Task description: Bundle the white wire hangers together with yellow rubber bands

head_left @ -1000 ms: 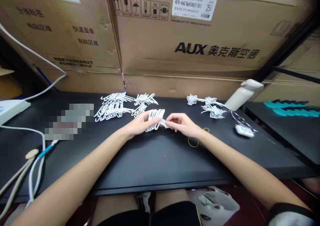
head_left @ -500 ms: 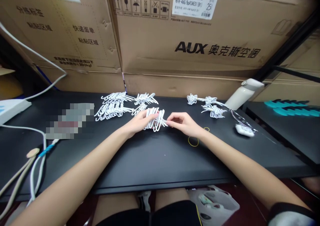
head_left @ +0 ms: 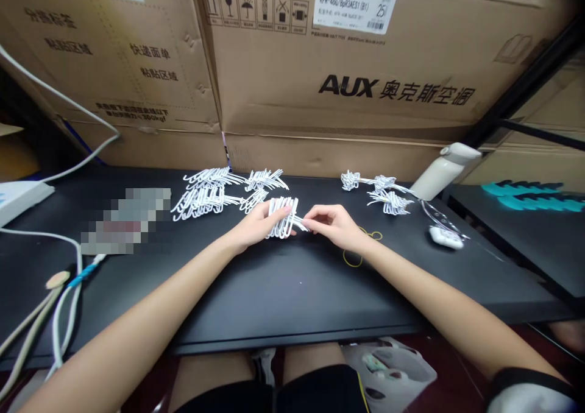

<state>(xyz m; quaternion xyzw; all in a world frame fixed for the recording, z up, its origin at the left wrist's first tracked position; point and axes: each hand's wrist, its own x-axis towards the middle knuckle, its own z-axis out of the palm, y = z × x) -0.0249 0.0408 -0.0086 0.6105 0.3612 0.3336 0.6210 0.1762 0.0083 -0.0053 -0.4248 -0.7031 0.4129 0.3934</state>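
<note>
My left hand (head_left: 253,227) and my right hand (head_left: 331,225) meet over the middle of the black table (head_left: 274,291). Between them is a bunch of small white hooks (head_left: 284,217). The left fingers hold its hooked end; the right fingertips pinch the straight ends that stick out to the right. Behind my left hand lie bundled white hooks (head_left: 214,194) in rows. A smaller heap of white hooks (head_left: 381,192) lies at the back right. Yellow rubber bands (head_left: 353,258) rest on the table beside my right wrist.
Big cardboard boxes (head_left: 347,78) wall off the back edge. A white bottle (head_left: 441,170) leans at the back right, with a white earbud case (head_left: 445,237) in front of it. White cables (head_left: 68,297) trail over the left side. Teal parts (head_left: 525,195) lie on the neighbouring table.
The bunch of hooks has shifted slightly between my fingers, lifting a little toward the back. Both hands stay in nearly the same place.
</note>
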